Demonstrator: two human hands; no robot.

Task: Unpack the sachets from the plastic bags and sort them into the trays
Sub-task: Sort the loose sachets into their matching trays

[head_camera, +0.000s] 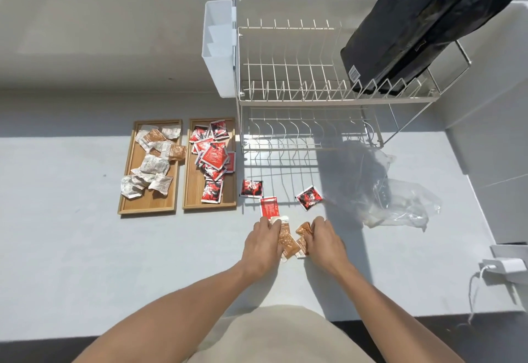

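Two wooden trays lie side by side on the counter. The left tray (128, 191) holds white and brown sachets (155, 162). The right tray (191, 194) holds red sachets (213, 156). Three red sachets lie loose on the counter: one (251, 188) beside the right tray, one (268, 205) just above my hands, one (308, 197) further right. My left hand (264, 244) and my right hand (324, 238) both rest on a small pile of brown sachets (288, 241), fingers closed on them. An empty clear plastic bag (400, 205) lies crumpled at the right.
A white two-tier wire dish rack (308, 99) stands behind the loose sachets, with a white cutlery holder (218, 48) on its left side and a black bag (423, 25) on its top tier. A white charger and cable (503, 267) sit at the counter's right edge.
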